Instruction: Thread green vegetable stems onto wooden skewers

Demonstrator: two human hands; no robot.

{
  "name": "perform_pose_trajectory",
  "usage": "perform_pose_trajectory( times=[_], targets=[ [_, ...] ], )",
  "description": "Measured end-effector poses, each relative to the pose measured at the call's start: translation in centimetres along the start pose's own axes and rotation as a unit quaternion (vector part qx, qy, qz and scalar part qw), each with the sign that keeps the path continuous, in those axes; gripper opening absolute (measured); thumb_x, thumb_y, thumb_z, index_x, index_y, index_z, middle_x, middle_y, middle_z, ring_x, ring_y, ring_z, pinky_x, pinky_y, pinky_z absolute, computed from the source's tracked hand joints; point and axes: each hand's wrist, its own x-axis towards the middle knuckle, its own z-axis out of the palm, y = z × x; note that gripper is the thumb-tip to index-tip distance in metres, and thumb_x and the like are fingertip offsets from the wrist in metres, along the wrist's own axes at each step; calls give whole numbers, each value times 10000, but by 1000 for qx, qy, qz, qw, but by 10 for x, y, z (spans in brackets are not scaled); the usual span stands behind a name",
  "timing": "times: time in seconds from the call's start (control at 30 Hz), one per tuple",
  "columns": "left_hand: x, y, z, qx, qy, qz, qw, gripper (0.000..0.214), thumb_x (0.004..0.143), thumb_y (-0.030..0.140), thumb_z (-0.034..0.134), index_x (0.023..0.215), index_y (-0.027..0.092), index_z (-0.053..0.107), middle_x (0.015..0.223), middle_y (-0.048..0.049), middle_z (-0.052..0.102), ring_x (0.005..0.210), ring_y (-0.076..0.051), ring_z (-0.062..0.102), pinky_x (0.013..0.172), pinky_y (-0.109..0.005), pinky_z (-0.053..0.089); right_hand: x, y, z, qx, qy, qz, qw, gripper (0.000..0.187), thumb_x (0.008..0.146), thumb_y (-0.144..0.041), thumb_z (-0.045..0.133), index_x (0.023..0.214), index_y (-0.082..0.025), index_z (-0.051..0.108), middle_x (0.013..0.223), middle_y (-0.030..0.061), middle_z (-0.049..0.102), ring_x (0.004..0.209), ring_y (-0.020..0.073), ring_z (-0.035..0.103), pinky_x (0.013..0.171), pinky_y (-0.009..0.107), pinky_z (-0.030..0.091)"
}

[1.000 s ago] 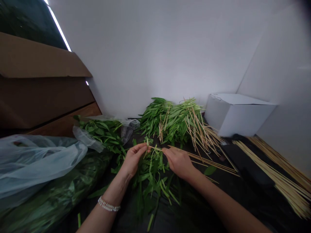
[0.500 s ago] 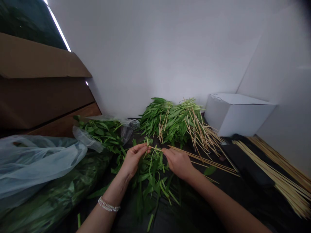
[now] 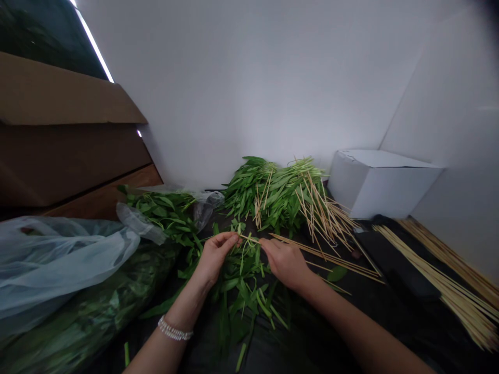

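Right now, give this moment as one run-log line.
left hand: pinching skewer | right hand: holding skewer | greens: beneath hands | skewered pile: behind

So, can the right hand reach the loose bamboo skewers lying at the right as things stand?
Probably yes. The right hand pinches one skewer, so it must let go first, but only bare dark surface lies between it and the loose bamboo skewers.

A single head-worn camera looks forward and down from close above the person's forearms, facing a white wall at the far side, cardboard boxes left, white box right.
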Motion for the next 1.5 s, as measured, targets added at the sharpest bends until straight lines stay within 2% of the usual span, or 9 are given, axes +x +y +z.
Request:
perform_pose_trajectory(
  times=[0.53,0.67,0.83,0.93,1.03,1.17,1.27,1.4,1.5],
  targets=[
    [-5,-1,5,68,-70,-14,995,294,653,404,796,782,148,727,719,-17,689,625,-112,572,637,-212,439,-2,-4,5,25,-4,-7,1000,272,940,-139,387,1105,-169,602,845,34,677,715,155,627,623,256,398],
    [-4,0,5,112,-39,56,991,337,701,448,746,868,157,714,786,-43,707,705,-155,611,698,-243,461,0,-1,2,10,24,8,1000,279,929,-123,365,1050,-167,613,804,40,669,684,155,610,628,255,391],
    [-4,-3,6,191,-14,145,971,289,820,456,613,891,181,671,759,-24,693,730,-171,619,701,-240,450,4,14,-10,35,114,104,987,274,934,-154,337,1001,-170,603,770,39,670,672,152,614,644,246,392],
    [-7,-7,6,274,-56,161,946,279,871,432,538,813,187,660,686,-4,650,650,-157,581,629,-231,419,6,24,-20,59,136,176,973,272,964,-231,316,1023,-183,578,757,24,660,637,151,604,598,241,377],
    [-11,-9,7,395,-133,182,890,244,853,387,573,733,199,675,655,0,630,635,-157,566,612,-236,393,7,29,-26,74,135,227,962,271,978,-303,315,989,-204,567,731,2,630,577,141,564,554,240,344],
    [-16,-11,8,532,-196,215,795,100,766,332,687,748,239,720,797,-20,659,836,-204,591,750,-268,402,7,31,-27,93,155,218,959,288,986,-315,292,995,-197,555,751,11,624,630,155,574,594,249,358],
    [-16,-16,7,587,-186,202,762,99,734,316,718,799,242,731,865,-40,659,886,-227,582,763,-287,403,7,31,-25,88,163,198,962,288,981,-284,282,1019,-187,551,782,34,644,682,175,604,615,259,373],
    [-13,-19,4,589,-164,200,766,66,761,271,687,797,235,729,855,-50,653,866,-225,581,761,-296,408,7,30,-24,91,156,190,965,272,979,-270,289,1016,-192,547,790,33,659,668,171,623,607,257,379],
    [-9,-14,3,519,-141,229,811,90,801,282,650,797,235,726,843,-49,664,861,-219,589,801,-308,413,7,28,-26,94,151,188,966,262,977,-256,288,1026,-192,538,802,33,667,672,175,633,613,262,386]
  ],
)
